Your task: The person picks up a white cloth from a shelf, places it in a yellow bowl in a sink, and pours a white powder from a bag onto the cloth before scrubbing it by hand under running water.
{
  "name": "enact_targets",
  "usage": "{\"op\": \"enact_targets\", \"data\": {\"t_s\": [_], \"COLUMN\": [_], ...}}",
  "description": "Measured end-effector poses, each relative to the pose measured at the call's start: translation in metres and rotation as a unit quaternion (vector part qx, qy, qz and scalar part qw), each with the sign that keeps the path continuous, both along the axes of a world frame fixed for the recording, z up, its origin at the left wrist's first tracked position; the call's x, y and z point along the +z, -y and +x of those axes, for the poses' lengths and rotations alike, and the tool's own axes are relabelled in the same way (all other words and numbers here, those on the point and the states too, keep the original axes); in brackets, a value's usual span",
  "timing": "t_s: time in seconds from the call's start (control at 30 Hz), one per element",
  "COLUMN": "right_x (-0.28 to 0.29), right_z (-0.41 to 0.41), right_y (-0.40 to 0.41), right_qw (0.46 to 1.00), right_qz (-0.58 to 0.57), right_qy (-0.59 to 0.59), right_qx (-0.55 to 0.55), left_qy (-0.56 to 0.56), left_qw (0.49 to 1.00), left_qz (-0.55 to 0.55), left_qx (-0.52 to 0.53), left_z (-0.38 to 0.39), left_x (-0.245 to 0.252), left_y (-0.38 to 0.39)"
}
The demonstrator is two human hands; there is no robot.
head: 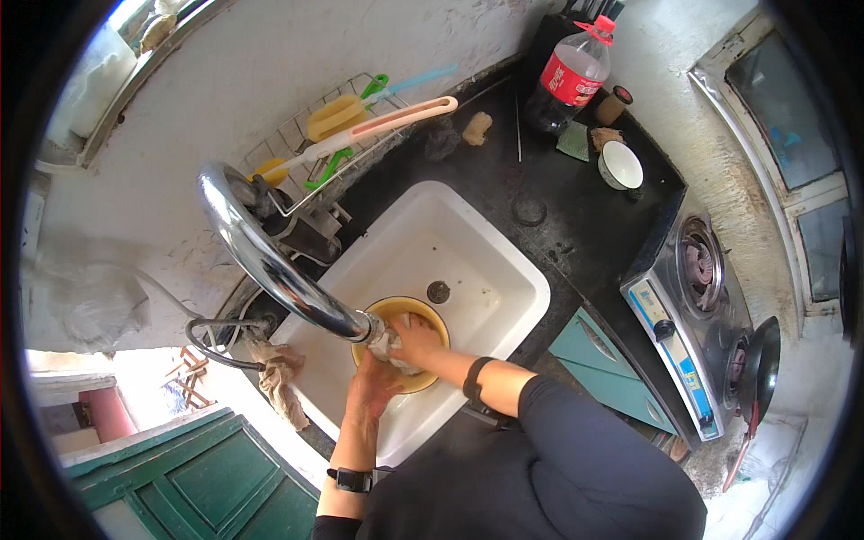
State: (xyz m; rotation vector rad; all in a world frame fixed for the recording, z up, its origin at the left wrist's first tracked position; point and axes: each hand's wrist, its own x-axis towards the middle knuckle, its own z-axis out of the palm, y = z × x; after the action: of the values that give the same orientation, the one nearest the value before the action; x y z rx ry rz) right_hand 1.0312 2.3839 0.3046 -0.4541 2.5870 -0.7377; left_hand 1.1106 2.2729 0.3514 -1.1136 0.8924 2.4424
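Observation:
A yellow enamel-like basin (440, 322) with a dark rim sits inside the white sink (503, 263), left of the drain. My left hand (375, 386) grips the near left side of this basin, fingers partly hidden by its wall. Inside it, my right hand (418, 343) is closed over a crumpled whitish cloth (386, 345). The chrome faucet (270, 260) arches over from the left and ends right above the cloth, so where its tip stops is hard to tell. What lies at the basin's bottom is mostly covered by my hands.
A brown rag (278, 385) hangs over the sink's left edge. Behind the sink, a wire rack (297, 152) holds long-handled brushes (378, 131). On the black counter stand a cola bottle (570, 77) and a white bowl (621, 165). A gas stove (675, 351) with a wok (761, 371) is at right.

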Motion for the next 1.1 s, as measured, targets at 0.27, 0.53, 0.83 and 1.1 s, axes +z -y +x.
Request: {"op": "enact_targets", "data": {"t_s": [0.27, 0.53, 0.83, 1.1], "right_x": [0.082, -0.007, 0.06, 0.061], "right_z": [0.056, 0.009, -0.027, 0.031], "right_y": [0.026, 0.029, -0.015, -0.001], "right_qw": [0.951, 0.966, 0.986, 0.938], "right_qz": [-0.237, -0.251, -0.152, -0.292], "right_qy": [0.19, 0.056, 0.067, -0.034], "right_qx": [0.054, 0.031, 0.005, 0.185], "left_qy": [-0.159, -0.002, -0.058, -0.196], "left_qw": [0.941, 0.989, 0.964, 0.938], "left_qz": [0.298, -0.039, -0.228, -0.286], "left_qx": [0.027, 0.144, 0.126, 0.008], "left_z": [0.039, 0.001, 0.033, 0.018], "left_x": [-0.119, -0.032, 0.004, 0.051], "left_y": [0.021, -0.018, 0.015, -0.003]}}
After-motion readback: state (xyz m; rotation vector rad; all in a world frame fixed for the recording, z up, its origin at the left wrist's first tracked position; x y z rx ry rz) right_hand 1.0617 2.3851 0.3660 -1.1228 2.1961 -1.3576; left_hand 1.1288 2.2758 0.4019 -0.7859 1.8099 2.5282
